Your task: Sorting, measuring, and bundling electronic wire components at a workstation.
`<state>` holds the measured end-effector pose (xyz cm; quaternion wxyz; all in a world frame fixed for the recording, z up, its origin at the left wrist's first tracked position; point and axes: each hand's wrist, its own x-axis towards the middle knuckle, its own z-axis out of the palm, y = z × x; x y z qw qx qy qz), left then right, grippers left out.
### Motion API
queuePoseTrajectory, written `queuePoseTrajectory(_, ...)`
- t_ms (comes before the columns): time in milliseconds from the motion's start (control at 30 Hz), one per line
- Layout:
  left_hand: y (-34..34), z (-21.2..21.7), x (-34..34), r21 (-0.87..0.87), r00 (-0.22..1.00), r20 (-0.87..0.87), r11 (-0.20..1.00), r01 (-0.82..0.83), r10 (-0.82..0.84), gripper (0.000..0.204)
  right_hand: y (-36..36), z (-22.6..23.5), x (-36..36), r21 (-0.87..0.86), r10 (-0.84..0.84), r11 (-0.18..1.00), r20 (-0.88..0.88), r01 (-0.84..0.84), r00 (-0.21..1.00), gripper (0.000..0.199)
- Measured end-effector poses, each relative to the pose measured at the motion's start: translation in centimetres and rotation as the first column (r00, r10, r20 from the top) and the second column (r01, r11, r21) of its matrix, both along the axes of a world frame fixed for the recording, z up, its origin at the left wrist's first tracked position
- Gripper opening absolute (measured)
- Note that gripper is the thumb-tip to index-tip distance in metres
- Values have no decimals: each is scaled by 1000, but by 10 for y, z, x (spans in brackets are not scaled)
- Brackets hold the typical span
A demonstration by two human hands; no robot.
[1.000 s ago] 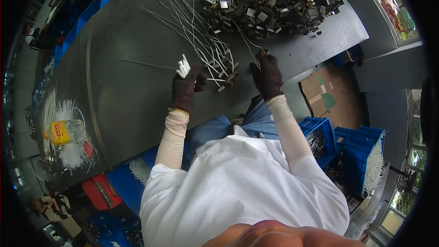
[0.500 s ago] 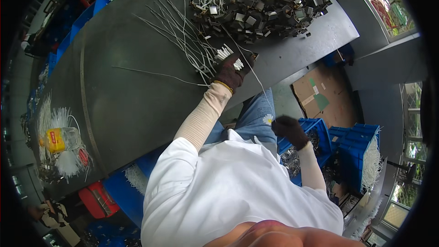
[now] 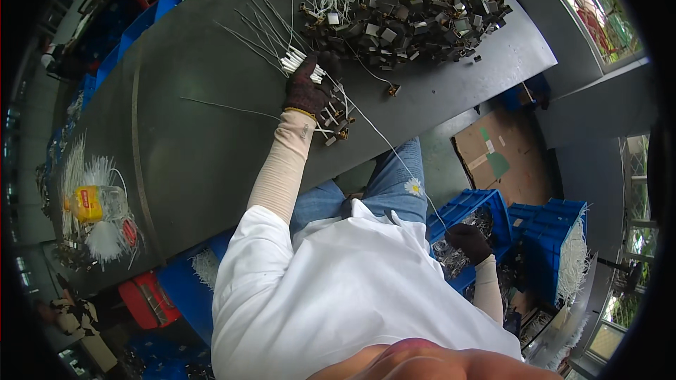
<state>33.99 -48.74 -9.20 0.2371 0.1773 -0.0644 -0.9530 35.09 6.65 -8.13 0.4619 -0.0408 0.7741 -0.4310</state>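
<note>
Left hand [image 3: 308, 89], dark-gloved, rests on the grey table [image 3: 183, 162] with fingers curled over a bunch of white wire ends [image 3: 299, 65], just left of the heap of small metal parts [image 3: 405, 17] at the far side. Right hand [image 3: 468, 241], also gloved, hangs low to the right at the blue crate [image 3: 486, 211], fingers closed on one thin white wire [image 3: 394, 151] that runs taut from the table down to it. Loose wired pieces [image 3: 336, 127] lie near the table's edge, just beside the left wrist. Risk, as judged — the stretched wire could snag these pieces and drag them off the edge
</note>
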Motion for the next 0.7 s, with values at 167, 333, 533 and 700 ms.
queuePoseTrajectory(167, -6, -5, 8, 92, 997, -63, 994, 55, -49, 15, 2, -5, -1, -80, -19, 997, -24, 17, 1000, 14)
queuePoseTrajectory(333, 6, 7, 17, -27, 993, -49, 994, 109, -110, 18, -3, -9, -1, -81, -48, 996, -7, 47, 999, 14)
queuePoseTrajectory(533, 38, 34, 34, -66, 992, -12, 990, 122, -123, 17, -56, -28, -12, -191, 4, 982, -14, -6, 1000, 16)
queuePoseTrajectory(700, 47, 32, 30, 105, 990, -141, 995, -2, 17, 16, -148, -26, -25, -440, 89, 893, -25, -91, 996, 18)
